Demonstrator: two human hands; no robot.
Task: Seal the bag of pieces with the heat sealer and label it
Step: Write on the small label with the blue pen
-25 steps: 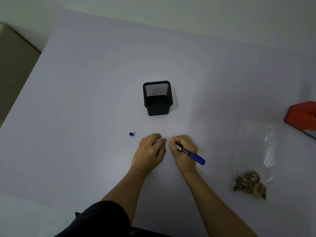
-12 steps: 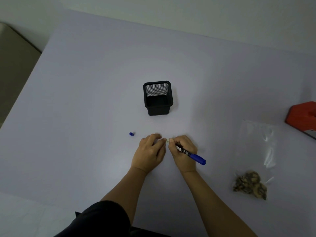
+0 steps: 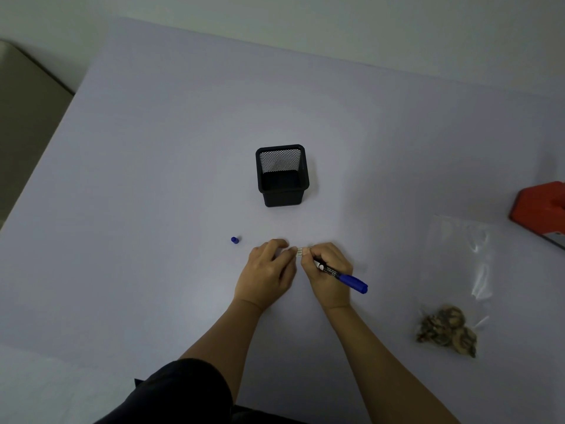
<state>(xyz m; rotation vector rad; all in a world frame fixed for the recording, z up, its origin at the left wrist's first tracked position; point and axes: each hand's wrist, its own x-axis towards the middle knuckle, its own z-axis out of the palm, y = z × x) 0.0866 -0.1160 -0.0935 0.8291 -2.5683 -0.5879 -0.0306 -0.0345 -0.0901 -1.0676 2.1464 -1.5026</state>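
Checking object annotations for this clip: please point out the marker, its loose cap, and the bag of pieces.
marker (image 3: 345, 277): head view, on the barrel behind the right hand.
cap (image 3: 234, 239): head view, on its blue body.
bag of pieces (image 3: 458, 258): head view, on the clear empty upper film.

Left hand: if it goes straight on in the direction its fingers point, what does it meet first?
The left hand points up and slightly right, so it would probably meet the black mesh pen holder first. The blue cap lies off to its left.
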